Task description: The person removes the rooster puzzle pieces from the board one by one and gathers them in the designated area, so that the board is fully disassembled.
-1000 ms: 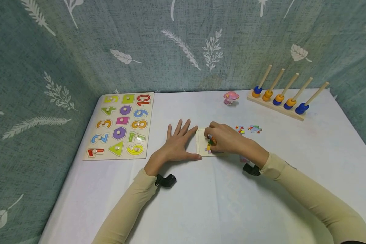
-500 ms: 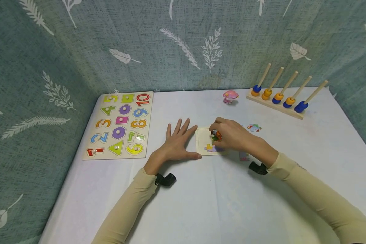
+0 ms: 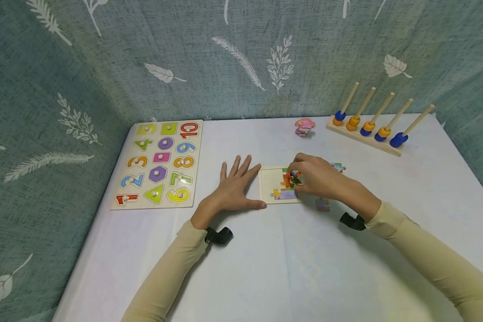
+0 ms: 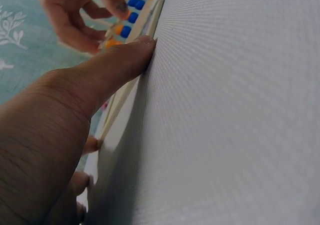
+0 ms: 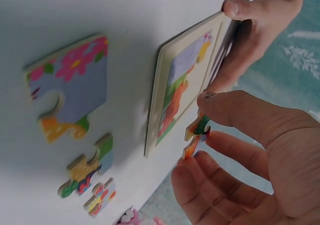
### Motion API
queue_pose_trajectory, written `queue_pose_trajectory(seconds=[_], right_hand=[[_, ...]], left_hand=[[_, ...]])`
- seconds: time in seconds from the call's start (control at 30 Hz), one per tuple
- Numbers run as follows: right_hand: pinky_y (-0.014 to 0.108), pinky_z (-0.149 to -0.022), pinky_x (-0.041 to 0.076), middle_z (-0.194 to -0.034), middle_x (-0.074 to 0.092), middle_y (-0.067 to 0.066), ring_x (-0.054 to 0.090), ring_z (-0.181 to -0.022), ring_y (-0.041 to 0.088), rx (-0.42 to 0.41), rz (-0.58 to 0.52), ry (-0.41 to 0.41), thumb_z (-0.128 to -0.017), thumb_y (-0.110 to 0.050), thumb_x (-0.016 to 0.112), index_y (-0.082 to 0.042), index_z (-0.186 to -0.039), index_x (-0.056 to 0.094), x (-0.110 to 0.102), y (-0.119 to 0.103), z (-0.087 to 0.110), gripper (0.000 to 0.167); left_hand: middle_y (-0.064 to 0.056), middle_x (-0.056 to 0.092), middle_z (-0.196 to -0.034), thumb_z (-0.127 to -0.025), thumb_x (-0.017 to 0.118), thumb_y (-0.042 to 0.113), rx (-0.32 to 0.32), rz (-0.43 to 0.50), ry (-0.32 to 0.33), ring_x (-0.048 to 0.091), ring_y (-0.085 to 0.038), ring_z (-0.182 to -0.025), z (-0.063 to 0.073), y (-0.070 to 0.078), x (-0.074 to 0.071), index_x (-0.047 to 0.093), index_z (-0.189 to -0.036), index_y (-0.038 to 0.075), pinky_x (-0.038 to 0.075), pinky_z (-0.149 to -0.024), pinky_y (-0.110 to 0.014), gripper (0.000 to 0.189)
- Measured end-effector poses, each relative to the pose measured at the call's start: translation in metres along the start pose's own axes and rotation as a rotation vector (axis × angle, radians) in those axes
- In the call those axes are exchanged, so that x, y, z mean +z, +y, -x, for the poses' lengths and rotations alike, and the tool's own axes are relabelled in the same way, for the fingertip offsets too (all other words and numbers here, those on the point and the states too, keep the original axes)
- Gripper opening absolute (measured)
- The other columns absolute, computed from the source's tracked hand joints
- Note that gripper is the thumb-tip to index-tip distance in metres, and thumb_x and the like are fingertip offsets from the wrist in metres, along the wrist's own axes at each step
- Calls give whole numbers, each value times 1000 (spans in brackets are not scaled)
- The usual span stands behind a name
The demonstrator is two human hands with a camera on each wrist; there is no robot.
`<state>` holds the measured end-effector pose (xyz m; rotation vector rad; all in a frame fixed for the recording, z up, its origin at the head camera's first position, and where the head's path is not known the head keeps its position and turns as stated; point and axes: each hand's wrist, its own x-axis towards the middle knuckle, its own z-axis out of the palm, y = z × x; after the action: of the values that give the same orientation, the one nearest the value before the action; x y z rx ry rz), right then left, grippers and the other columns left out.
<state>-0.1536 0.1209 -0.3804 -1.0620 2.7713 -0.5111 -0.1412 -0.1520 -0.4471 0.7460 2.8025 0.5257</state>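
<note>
A shallow square puzzle tray (image 3: 269,181) lies mid-table with several pieces fitted along its near and right sides. My left hand (image 3: 235,192) lies flat with fingers spread at the tray's left edge, thumb and index finger touching its rim. Over the tray's right part, my right hand (image 3: 319,176) pinches a small jigsaw piece (image 5: 197,130) between thumb and fingers. In the right wrist view this green and orange piece is tilted and raised off the board. A lavender piece with pink flowers (image 5: 75,85) and two smaller jigsaw pieces (image 5: 90,165) lie loose beside the tray.
A number and shape peg board (image 3: 157,165) lies at the left. Toward the back are a pink toy figure (image 3: 304,127) and a wooden peg stand (image 3: 364,135) with blue and orange beads. Patterned cloth (image 3: 241,62) hangs behind the table.
My right hand has moved to the right across the tray with the jigsaw piece, uncovering fitted orange and green pieces. The left hand has stayed in place.
</note>
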Motion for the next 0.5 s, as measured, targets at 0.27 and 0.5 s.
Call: queue_pose_trajectory(seconds=[0.27,0.5], right_hand=[[40,-72,52,-107,62,10,61,-85,22,20,22,-8,-79,-16,86,-4,-116,74,-7,9,8,41],[40,-72,52,-108,63,11,60,-85,22,28,50,-3,-78,-14,86,-3,-115,74,-12,16,17,40]], left_hand=[[-8,-2,-168,-75,73,70,-1,0,-3,-13,-33,-151,-1,1,1,20,-162,22,-14,-112,-61,113],[-9,-1,-168,-75,73,70,3,3,3,-12,-33,-151,-1,1,0,21,-162,21,-12,-113,-63,112]])
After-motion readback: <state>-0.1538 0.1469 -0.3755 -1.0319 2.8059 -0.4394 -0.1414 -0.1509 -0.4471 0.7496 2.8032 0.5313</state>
